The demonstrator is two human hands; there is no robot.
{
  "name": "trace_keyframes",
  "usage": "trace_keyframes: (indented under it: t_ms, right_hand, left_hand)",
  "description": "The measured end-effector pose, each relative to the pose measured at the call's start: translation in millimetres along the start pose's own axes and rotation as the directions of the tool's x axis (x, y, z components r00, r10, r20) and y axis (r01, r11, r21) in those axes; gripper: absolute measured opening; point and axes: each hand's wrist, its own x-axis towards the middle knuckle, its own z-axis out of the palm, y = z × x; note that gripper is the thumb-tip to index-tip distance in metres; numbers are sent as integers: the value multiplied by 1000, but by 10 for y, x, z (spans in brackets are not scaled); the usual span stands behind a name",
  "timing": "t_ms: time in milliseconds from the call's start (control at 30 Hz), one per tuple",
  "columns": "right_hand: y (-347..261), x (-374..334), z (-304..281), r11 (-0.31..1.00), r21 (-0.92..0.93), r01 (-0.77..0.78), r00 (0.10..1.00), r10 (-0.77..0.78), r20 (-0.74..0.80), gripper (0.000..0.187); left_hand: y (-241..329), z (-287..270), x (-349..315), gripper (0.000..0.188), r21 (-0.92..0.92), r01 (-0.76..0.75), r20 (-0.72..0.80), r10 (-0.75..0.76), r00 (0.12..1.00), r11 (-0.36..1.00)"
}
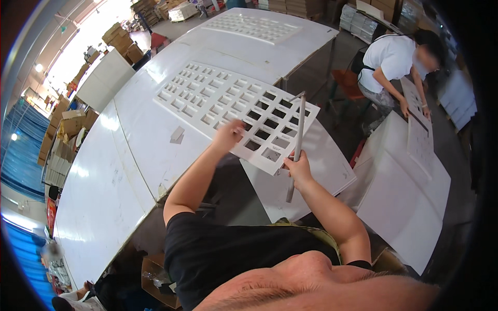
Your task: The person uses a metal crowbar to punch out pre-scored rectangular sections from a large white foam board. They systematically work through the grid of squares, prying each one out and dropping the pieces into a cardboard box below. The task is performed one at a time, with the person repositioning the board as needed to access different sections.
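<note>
A large white panel [212,101] with rows of rectangular cutouts lies on the white table, its right end jutting past the table's edge. Through the openings at that end dark floor shows. My right hand [299,168] is closed around a long grey bar [299,129] at the panel's near right corner. The bar stands slanted across the panel's right end, and a thin piece sticks out sideways at its top. My left hand [228,136] is over the panel's near edge, its fingers bent and smeared by motion. Whether it holds anything cannot be made out.
Small grey-white pieces [177,135] lie on the white table [119,176]. Another cutout panel [254,27] is at the far end. Below the overhang is a white board [327,171]. At right, a person [391,65] handles a similar panel [419,135] over a white surface.
</note>
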Motion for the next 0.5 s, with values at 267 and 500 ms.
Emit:
trace_keyframes:
  t_ms: [267,500]
  right_hand:
    - [99,-75,-32,992,124,-29,999,34,-35,34]
    - [164,-62,-100,972,236,-12,1000,11,4,34]
  left_hand:
    - [868,526,-42,51,233,-297,573,116,811,926]
    - [1224,741,107,82,334,-341,639,54,767,879]
